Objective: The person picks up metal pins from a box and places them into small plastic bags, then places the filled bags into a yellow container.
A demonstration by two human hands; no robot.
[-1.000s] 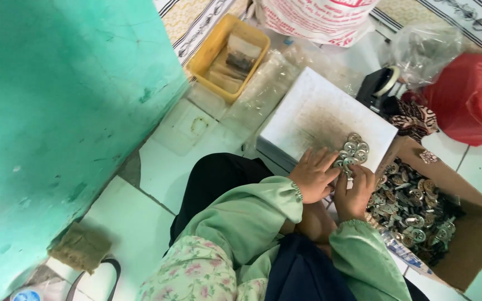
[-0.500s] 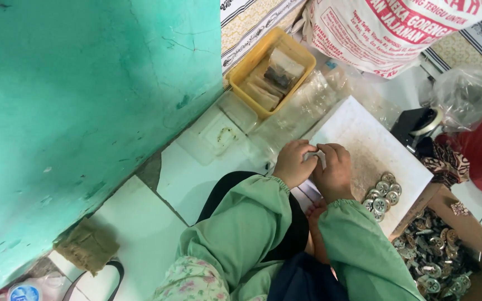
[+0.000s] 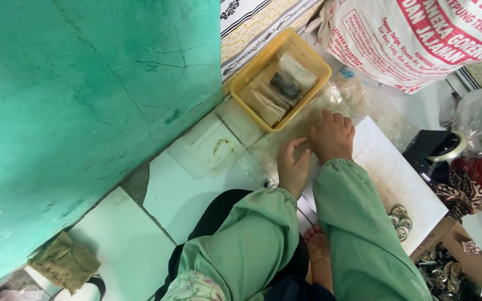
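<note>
A teal wall [image 3: 85, 95] flanks the white tiled floor [image 3: 179, 189]; a printed sack [image 3: 419, 39] stands behind a yellow tray [image 3: 249, 83]; the left hand [image 3: 293, 170] and right hand [image 3: 331, 136], both spread flat and holding nothing, press clear plastic bags [image 3: 285, 131] beside the tray; those slick bags could slide off under uneven pressure.

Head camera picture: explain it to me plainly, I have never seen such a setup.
The one camera sits on a person's head and looks down at their own arms in green sleeves. No machine is involved. The left hand and right hand rest on a pile of clear plastic bags beside a yellow plastic tray of small packets. Whether either grips a bag is unclear. A white flat board carries small round metal pieces. A brown cardboard box holds more.
</note>
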